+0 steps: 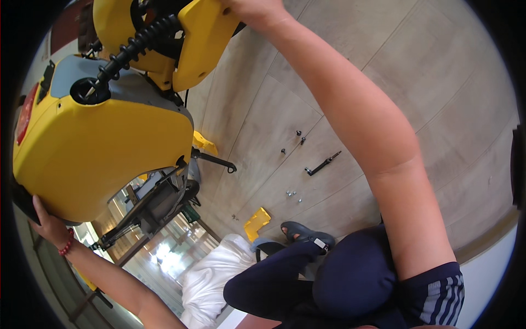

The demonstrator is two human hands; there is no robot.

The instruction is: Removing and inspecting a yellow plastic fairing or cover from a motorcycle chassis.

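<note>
Arms (350,104) extended; left hand (50,227) thumb-up, right hand (255,11) cropped, its grip unclear

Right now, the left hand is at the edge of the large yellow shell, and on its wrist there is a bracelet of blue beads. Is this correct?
Not quite: the bracelet has red beads, not blue ones, as the head view shows. The left hand is indeed at the edge of the large yellow shell, with the bracelet on its wrist.
</note>
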